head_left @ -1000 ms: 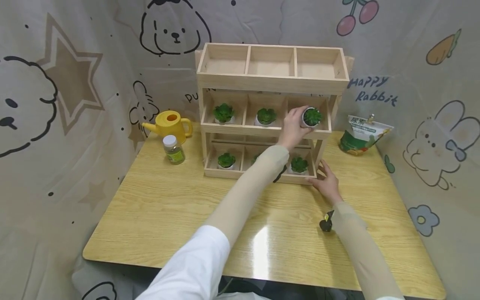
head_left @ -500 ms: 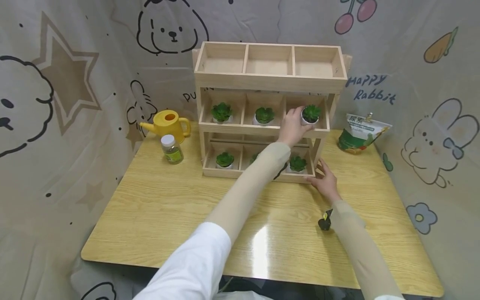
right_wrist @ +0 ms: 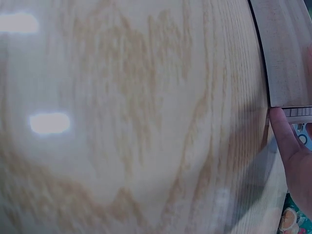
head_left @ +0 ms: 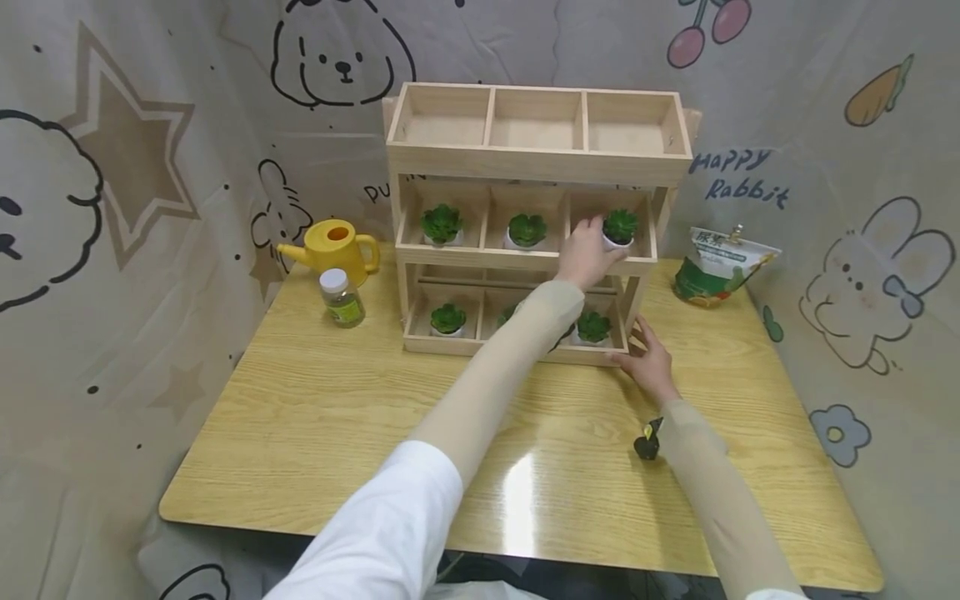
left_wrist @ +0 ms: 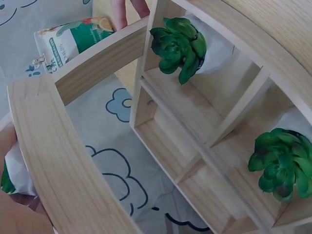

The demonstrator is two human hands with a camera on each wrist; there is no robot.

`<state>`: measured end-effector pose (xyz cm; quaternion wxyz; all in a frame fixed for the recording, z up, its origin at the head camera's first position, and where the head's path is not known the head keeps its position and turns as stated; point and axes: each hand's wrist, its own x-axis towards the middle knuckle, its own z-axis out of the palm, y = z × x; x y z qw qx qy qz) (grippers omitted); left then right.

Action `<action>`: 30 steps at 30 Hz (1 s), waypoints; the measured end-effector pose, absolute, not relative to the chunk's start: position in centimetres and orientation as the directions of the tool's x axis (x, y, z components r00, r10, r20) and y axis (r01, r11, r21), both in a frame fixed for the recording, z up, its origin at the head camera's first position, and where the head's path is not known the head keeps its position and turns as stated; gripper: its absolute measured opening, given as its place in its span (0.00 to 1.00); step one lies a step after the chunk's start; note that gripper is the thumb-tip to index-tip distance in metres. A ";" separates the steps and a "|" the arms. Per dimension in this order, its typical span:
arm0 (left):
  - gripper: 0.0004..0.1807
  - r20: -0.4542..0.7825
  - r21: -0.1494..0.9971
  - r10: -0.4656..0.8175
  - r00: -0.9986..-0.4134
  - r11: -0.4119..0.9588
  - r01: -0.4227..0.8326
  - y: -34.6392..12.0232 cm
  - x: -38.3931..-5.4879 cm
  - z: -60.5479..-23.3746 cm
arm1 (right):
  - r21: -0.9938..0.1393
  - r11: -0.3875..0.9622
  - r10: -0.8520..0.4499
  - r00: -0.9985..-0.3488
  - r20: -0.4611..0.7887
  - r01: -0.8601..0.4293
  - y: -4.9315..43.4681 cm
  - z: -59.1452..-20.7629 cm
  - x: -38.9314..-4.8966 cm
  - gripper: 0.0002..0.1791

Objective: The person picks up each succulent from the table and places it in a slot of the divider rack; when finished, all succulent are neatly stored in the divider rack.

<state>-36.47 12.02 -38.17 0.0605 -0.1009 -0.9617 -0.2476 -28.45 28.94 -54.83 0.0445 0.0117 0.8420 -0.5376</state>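
Note:
My left hand (head_left: pixel 583 254) holds a small potted succulent (head_left: pixel 621 226) by its white pot in the right compartment of the middle tier of a wooden shelf (head_left: pixel 536 162). In the left wrist view, this white pot (left_wrist: pixel 18 168) shows partly behind the shelf's front board. My right hand (head_left: pixel 651 367) touches the shelf's lower right corner, thumb in front and fingers along the side. Two more potted succulents stand in the middle tier, one at left (head_left: pixel 442 223) and one in the centre (head_left: pixel 527 230). The bottom tier bears others; my left arm partly hides its centre one.
A yellow watering can (head_left: pixel 337 248) and a white-capped jar (head_left: pixel 342 298) stand left of the shelf. At right is a clipped green-and-white bag (head_left: pixel 716 267). A small black object (head_left: pixel 647 442) shows beside my right wrist. All rest on the wooden table (head_left: pixel 360 433).
The succulent in my left hand has gone from tilted forward to upright and slightly lower in its compartment. My right hand keeps its place at the shelf corner.

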 end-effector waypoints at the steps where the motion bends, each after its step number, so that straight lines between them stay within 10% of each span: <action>1: 0.39 0.160 0.459 0.164 -0.973 0.861 0.220 12.0 -36.5 -38.1 | -0.904 0.421 -0.029 -0.996 -0.086 0.066 28.9 -54.8 -28.5 0.55; 30: 0.34 0.123 0.450 0.127 -0.984 0.877 0.169 12.4 -35.5 -38.1 | -0.901 0.427 -0.015 -0.996 -0.091 0.076 29.0 -55.3 -28.7 0.55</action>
